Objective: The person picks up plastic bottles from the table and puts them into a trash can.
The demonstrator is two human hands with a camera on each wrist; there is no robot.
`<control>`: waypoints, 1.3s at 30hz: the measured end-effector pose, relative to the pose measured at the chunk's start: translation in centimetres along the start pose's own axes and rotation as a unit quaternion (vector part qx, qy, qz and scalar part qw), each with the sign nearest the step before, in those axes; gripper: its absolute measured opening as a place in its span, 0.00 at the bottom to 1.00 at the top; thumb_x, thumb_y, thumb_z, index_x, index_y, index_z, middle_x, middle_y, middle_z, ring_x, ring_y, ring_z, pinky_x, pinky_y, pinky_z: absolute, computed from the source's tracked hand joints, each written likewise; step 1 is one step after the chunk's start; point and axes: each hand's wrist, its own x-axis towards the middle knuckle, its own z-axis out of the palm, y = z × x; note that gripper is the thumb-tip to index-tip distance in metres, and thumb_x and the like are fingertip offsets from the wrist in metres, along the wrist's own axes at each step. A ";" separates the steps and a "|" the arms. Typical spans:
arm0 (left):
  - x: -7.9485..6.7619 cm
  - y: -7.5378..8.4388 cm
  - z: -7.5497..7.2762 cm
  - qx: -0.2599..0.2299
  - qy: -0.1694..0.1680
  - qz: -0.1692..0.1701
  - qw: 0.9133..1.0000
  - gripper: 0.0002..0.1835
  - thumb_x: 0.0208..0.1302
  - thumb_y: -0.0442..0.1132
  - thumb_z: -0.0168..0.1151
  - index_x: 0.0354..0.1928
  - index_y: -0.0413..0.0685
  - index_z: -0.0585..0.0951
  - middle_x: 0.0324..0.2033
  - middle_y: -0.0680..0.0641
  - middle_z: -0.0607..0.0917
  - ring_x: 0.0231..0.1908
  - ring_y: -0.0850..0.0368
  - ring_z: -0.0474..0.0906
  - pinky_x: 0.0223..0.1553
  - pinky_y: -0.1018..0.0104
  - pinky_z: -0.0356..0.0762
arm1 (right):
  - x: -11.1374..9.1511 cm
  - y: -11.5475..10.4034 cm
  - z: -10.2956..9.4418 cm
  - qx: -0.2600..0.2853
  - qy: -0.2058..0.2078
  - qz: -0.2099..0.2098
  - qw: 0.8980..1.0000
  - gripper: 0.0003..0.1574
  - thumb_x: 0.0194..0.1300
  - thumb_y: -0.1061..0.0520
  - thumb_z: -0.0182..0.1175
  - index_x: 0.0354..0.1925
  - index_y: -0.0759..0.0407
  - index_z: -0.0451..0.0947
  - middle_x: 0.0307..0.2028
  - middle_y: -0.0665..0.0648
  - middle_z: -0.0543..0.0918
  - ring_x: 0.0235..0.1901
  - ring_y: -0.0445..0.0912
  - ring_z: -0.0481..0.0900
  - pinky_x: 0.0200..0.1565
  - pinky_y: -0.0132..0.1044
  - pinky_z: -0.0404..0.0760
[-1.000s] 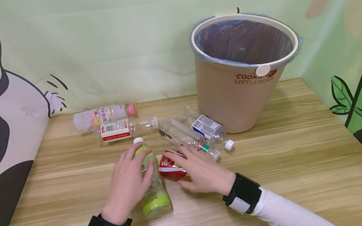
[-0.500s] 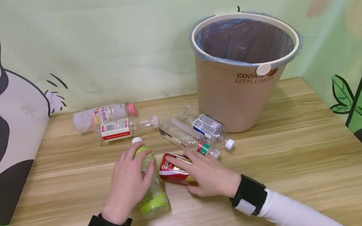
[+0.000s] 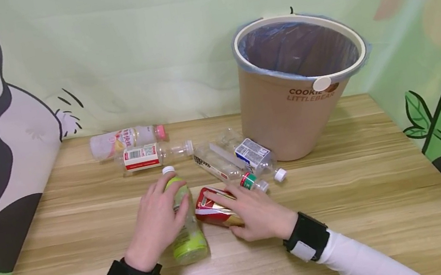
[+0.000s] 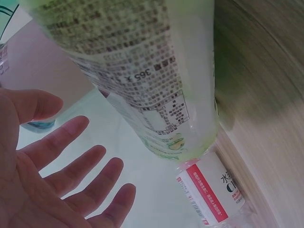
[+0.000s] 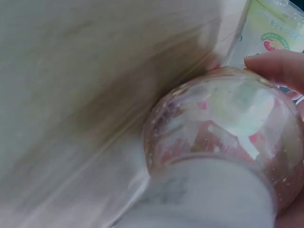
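My left hand hovers relaxed over a green-labelled plastic bottle lying with its white cap away from me. In the left wrist view its fingers are spread, with a gap between them and the bottle. Just right of that, my right hand rests over a bottle with a red and gold label, index finger along its top, thumb low at its near side. The right wrist view shows its clear shoulder and white cap close up. In the head view the hand hides that cap.
Behind the hands lie a clear bottle with a green band, a blue-and-white labelled bottle, a red-and-white labelled bottle and a pink-capped one. A beige bin with a blue liner stands at the back right.
My right hand has shifted slightly right and toward me, and more of the red bottle's label shows. The left hand stays nearly still; the green bottle wobbled slightly sideways.
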 end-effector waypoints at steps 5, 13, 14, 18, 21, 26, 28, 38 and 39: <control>0.0 0.0 0.0 -0.002 0.003 0.003 1.000 0.16 0.62 0.42 0.58 0.49 0.43 0.81 0.58 0.38 0.74 0.53 0.37 0.72 0.49 0.39 0.72 | -0.2 0.2 -0.1 0.037 -0.003 0.005 0.999 0.58 0.53 0.45 0.66 0.74 0.38 0.44 0.62 0.59 0.66 0.56 0.53 0.71 0.49 0.53 0.78; 0.1 0.0 -0.1 -0.007 0.010 0.006 1.000 0.16 0.62 0.42 0.58 0.49 0.42 0.81 0.58 0.37 0.75 0.54 0.37 0.72 0.50 0.38 0.72 | -0.4 0.5 -0.6 0.111 0.003 0.042 0.993 0.55 0.55 0.42 0.64 0.74 0.36 0.46 0.62 0.56 0.67 0.53 0.48 0.72 0.50 0.47 0.77; 0.1 0.1 -0.1 -0.008 0.010 0.006 1.000 0.16 0.62 0.42 0.58 0.49 0.42 0.81 0.58 0.37 0.75 0.54 0.37 0.72 0.50 0.38 0.72 | -0.5 0.5 -0.7 0.120 0.006 0.047 0.992 0.55 0.55 0.42 0.64 0.74 0.35 0.46 0.61 0.55 0.68 0.52 0.47 0.72 0.49 0.46 0.78; 0.2 0.1 -0.2 -0.009 0.010 0.007 1.000 0.16 0.63 0.42 0.58 0.50 0.42 0.81 0.58 0.37 0.75 0.54 0.37 0.72 0.50 0.38 0.72 | -0.5 0.8 -1.1 0.166 0.021 0.058 0.984 0.54 0.56 0.43 0.65 0.73 0.37 0.47 0.60 0.54 0.68 0.51 0.44 0.71 0.48 0.41 0.78; 0.3 0.2 -0.3 -0.009 0.009 0.008 1.000 0.16 0.63 0.42 0.58 0.50 0.42 0.80 0.58 0.37 0.75 0.53 0.38 0.72 0.49 0.39 0.72 | -0.5 1.1 -1.5 0.194 0.032 0.059 0.979 0.53 0.56 0.44 0.65 0.73 0.39 0.49 0.61 0.53 0.68 0.52 0.43 0.70 0.49 0.40 0.77; 0.5 0.4 -0.4 -0.007 0.009 0.015 1.000 0.17 0.63 0.42 0.57 0.51 0.43 0.80 0.58 0.38 0.74 0.52 0.38 0.72 0.47 0.39 0.73 | -0.4 1.4 -2.1 0.233 0.052 0.071 0.968 0.50 0.56 0.46 0.65 0.72 0.41 0.52 0.60 0.53 0.68 0.49 0.44 0.71 0.44 0.38 0.78; 0.6 0.6 -0.5 -0.007 0.008 0.016 1.000 0.17 0.63 0.42 0.57 0.52 0.44 0.80 0.58 0.38 0.74 0.52 0.39 0.72 0.48 0.39 0.74 | -0.4 1.5 -2.4 0.247 0.062 0.080 0.964 0.50 0.57 0.46 0.65 0.72 0.42 0.53 0.59 0.53 0.69 0.47 0.44 0.72 0.42 0.38 0.78; 1.1 1.2 -0.7 -0.010 0.012 0.029 0.999 0.16 0.62 0.41 0.58 0.50 0.43 0.80 0.58 0.38 0.75 0.53 0.39 0.72 0.49 0.39 0.73 | -0.2 1.6 -4.6 0.311 0.089 0.111 0.940 0.46 0.59 0.47 0.64 0.71 0.49 0.55 0.60 0.58 0.70 0.51 0.51 0.72 0.49 0.47 0.77; 1.1 1.2 -0.7 -0.010 0.012 0.029 0.999 0.16 0.62 0.41 0.58 0.50 0.43 0.80 0.58 0.38 0.74 0.53 0.39 0.72 0.49 0.39 0.73 | -0.2 1.6 -4.9 0.317 0.086 0.117 0.937 0.46 0.59 0.47 0.64 0.71 0.49 0.55 0.60 0.58 0.70 0.51 0.51 0.72 0.49 0.48 0.77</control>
